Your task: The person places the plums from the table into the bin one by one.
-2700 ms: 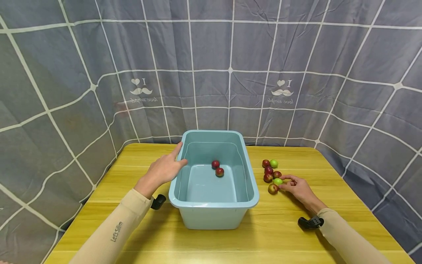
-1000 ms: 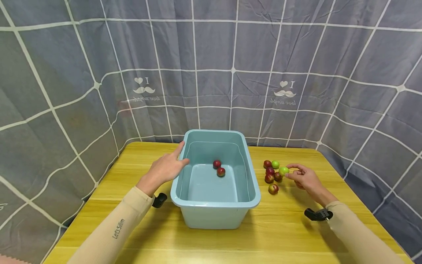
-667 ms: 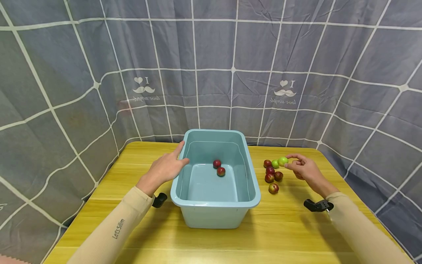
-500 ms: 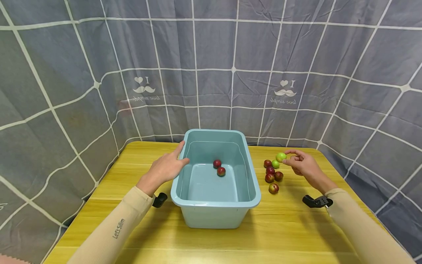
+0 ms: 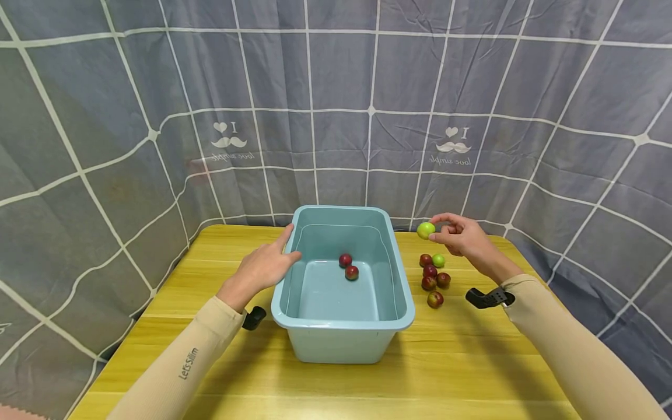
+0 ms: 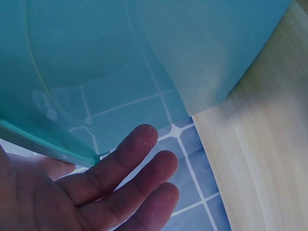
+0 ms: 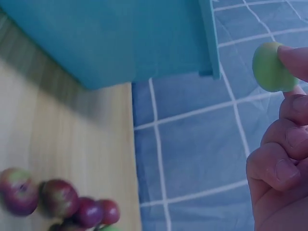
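My right hand (image 5: 467, 242) pinches a green plum (image 5: 426, 231) between thumb and forefinger, raised above the back of the table right of the tub. In the right wrist view the green plum (image 7: 270, 67) shows at the fingertips, the other fingers folded. My left hand (image 5: 262, 269) rests on the left rim of the light blue plastic tub (image 5: 342, 325), thumb over the inner side. The left wrist view shows its other fingers (image 6: 137, 144) extended outside the wall. Two red plums (image 5: 352, 272) lie inside the tub.
On the wooden table (image 5: 436, 361), right of the tub, lie several red plums (image 5: 429, 283) and one green plum (image 5: 438, 261). A grey checked curtain (image 5: 336, 140) hangs behind the table and along both sides.
The right hand has picked the green plum from the group, lifted it, and moved it up and leftward toward the tub. The left hand stays on the rim.
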{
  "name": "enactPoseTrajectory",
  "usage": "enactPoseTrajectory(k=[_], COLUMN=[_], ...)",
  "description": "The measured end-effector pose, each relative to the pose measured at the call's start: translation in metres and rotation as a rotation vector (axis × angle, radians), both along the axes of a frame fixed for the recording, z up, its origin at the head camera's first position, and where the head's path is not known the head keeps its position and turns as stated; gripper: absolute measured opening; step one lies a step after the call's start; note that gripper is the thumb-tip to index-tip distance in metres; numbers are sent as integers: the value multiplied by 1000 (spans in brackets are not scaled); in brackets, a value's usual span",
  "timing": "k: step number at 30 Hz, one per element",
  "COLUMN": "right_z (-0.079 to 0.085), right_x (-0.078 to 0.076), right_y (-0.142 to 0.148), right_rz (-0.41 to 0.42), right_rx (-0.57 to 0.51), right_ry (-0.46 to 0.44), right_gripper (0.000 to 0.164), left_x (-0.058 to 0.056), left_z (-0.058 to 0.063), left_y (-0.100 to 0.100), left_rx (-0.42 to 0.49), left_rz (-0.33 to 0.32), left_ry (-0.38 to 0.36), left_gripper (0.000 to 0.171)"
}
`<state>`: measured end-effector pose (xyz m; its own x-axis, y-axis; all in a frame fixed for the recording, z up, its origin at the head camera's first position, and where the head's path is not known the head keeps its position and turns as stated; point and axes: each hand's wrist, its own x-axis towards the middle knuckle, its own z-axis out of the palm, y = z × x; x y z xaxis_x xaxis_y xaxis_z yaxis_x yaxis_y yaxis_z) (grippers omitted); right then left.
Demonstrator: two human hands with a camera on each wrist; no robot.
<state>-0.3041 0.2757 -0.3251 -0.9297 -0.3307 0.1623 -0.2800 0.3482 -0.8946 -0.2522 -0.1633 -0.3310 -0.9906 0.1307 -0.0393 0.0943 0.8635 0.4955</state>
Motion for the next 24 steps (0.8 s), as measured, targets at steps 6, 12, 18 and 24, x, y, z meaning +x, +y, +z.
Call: enactPoseTrajectory(k=[6,12,18,24], right_z=[15,26,36,44], right_x=[-7,-15,-24,-31], right_y=[-26,-49,-70,-89], right_rz=[33,64,138,181], right_rx=[44,110,152,177], right_ry=[-12,10,29,48], right_gripper=[40,38,39,38], left_x=[0,-1,-1,-1], left_z=[0,0,1,2], left_y=[-1,0,0,1], left_rx=[5,3,-5,-7], left_rz=[5,-2,0,0], left_ry=[-5,-1,-4,-11], left_gripper=[78,78,78,78])
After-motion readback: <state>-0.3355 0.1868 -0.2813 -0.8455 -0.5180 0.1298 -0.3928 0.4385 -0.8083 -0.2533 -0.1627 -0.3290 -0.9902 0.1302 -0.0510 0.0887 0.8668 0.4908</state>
